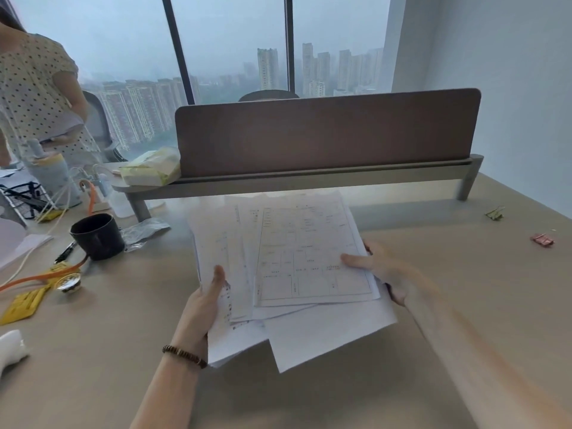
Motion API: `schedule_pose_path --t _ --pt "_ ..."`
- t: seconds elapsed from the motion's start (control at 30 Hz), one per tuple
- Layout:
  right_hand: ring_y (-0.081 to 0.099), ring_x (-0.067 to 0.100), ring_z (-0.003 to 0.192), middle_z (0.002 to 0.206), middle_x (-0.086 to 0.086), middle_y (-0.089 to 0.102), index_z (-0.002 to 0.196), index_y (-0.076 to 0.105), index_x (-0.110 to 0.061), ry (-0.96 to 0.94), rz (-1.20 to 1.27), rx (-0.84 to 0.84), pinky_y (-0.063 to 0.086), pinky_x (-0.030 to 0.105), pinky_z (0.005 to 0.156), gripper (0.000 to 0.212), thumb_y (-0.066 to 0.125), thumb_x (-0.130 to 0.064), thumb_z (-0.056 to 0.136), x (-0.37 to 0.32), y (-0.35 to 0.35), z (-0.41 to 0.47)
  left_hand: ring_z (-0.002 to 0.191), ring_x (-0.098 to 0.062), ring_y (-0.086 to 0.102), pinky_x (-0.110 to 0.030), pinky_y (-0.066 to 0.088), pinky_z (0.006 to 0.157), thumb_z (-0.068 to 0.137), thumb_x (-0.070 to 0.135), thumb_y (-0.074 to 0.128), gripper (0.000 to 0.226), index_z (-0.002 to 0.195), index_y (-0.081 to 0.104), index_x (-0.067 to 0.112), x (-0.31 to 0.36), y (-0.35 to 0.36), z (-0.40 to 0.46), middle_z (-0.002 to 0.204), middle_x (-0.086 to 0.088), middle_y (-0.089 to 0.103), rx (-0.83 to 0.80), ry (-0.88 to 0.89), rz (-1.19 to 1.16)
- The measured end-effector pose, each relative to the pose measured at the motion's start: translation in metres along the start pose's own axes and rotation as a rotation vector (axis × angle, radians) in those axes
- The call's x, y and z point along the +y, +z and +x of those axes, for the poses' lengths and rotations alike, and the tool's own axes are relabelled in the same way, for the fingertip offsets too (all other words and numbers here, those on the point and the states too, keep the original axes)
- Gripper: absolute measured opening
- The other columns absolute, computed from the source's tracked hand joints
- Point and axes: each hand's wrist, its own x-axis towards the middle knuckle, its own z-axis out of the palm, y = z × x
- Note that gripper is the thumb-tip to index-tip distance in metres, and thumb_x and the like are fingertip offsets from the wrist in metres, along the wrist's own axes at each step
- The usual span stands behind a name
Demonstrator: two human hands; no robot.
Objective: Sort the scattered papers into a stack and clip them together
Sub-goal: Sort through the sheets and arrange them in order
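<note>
Clearly mid-gather: papers (297,274) held above the desk (433,335) between two hands, not yet squared. Left hand (204,305) gripping the near-left edge, thumb on top, fingers hidden beneath, a beaded bracelet (185,356) at the wrist. Right hand (382,270) holding the right edge, thumb laid across the top sheet, fingers tucked under. Held at opposite edges, probably to keep the loose sheets from sliding apart and to leave room for tapping them into line. White sheets, thin and floppy, fanned at different angles; top one printed with a faint form of boxes and lines, too blurred to read; lower ones jutting toward the body, one corner hanging past the rest. Far edges reaching toward the low shelf (309,181) under the brown divider panel (325,131), whether touching the desk there hard to tell. Clips waiting well apart on the right: a green binder clip (495,213) near the shelf leg and a pink binder clip (542,239) nearer the desk's edge, both out of reach of either occupied hand. Off to the left, a dark mug (97,236), a pen (65,252) and an orange cable (43,275). Aligning likely next, clipping after.
</note>
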Motion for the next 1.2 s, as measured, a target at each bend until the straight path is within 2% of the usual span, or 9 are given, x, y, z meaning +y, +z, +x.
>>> schedule_pose_path --t 0.1,0.2,0.33,0.43,0.57,0.67,0.77,0.9,1.2 --pt "0.074 0.024 0.105 0.116 0.003 0.077 0.130 0.064 -0.016 0.061 -0.018 -0.049 0.059 0.038 0.092 0.030 0.062 -0.022 0.100 0.008 0.007 0.003 0.084 -0.013 0.077 -0.022 0.059 0.060 0.081 0.053 0.067 0.044 0.108 0.069 0.019 -0.001 0.006 -0.004 0.098 0.001 0.079 -0.021 0.039 0.022" --pt "0.070 0.019 0.111 0.124 0.003 0.073 0.133 0.062 -0.018 0.096 -0.003 -0.057 0.057 0.028 0.087 0.032 0.051 -0.029 0.105 0.013 0.015 0.003 0.089 -0.019 0.076 -0.024 0.059 0.060 0.048 0.066 0.086 0.081 0.108 0.072 0.014 -0.002 0.008 -0.004 0.099 -0.004 0.079 -0.028 0.048 0.051" --pt "0.069 0.015 0.109 0.126 0.002 0.071 0.133 0.061 -0.017 0.095 0.057 -0.041 0.057 0.023 0.083 0.032 0.046 -0.028 0.107 0.018 0.023 0.004 0.088 -0.016 0.076 -0.020 0.058 0.061 0.074 0.039 0.074 0.045 0.110 0.071 0.012 -0.004 0.011 -0.005 0.102 -0.003 0.079 -0.068 0.079 0.056" --pt "0.071 0.022 0.112 0.124 0.004 0.073 0.134 0.062 -0.014 0.076 0.091 -0.084 0.056 0.036 0.099 0.031 0.054 -0.015 0.104 0.024 0.026 0.005 0.093 -0.022 0.076 -0.025 0.060 0.067 0.087 0.019 0.068 0.029 0.112 0.069 0.006 -0.007 0.013 -0.005 0.105 -0.009 0.078 -0.108 0.066 0.029" --pt "0.068 0.022 0.119 0.129 0.001 0.071 0.137 0.056 -0.019 0.016 0.043 -0.152 0.049 0.042 0.109 0.049 0.065 0.001 0.093 0.031 0.024 0.004 0.102 -0.034 0.072 -0.037 0.062 0.080 0.089 0.009 0.066 0.026 0.113 0.069 -0.001 -0.012 0.012 -0.005 0.109 -0.016 0.076 -0.139 0.068 0.066" --pt "0.070 0.022 0.116 0.128 0.005 0.071 0.136 0.058 -0.012 -0.111 -0.020 -0.122 0.055 0.038 0.102 0.052 0.070 0.006 0.088 0.028 0.018 0.000 0.101 -0.033 0.073 -0.037 0.062 0.081 0.086 0.014 0.072 0.025 0.108 0.071 0.002 -0.013 0.015 -0.003 0.105 -0.014 0.077 -0.111 0.142 0.094" --pt "0.072 0.022 0.111 0.120 0.001 0.075 0.129 0.063 -0.012 -0.176 -0.086 0.020 0.058 0.036 0.097 0.050 0.076 0.004 0.084 0.019 0.015 -0.004 0.102 -0.030 0.073 -0.041 0.060 0.085 0.075 0.028 0.083 0.044 0.110 0.071 0.004 -0.007 0.024 -0.005 0.106 -0.012 0.077 -0.103 0.231 0.096" --pt "0.071 0.021 0.110 0.118 0.000 0.075 0.123 0.068 -0.015 -0.253 -0.049 0.175 0.055 0.042 0.099 0.042 0.074 0.004 0.086 0.006 0.016 -0.011 0.106 -0.028 0.071 -0.049 0.055 0.093 0.090 0.010 0.068 0.024 0.112 0.072 0.005 0.003 0.038 -0.007 0.110 -0.011 0.076 -0.086 0.339 0.125" --pt "0.070 0.005 0.100 0.104 -0.016 0.074 0.098 0.068 -0.034 -0.360 0.035 0.306 0.055 0.025 0.085 0.044 0.066 0.008 0.089 -0.002 0.017 -0.028 0.108 -0.017 0.070 -0.028 0.058 0.085 0.092 0.003 0.063 0.025 0.111 0.072 0.017 0.013 0.060 -0.017 0.114 -0.001 0.075 -0.095 0.503 0.102"
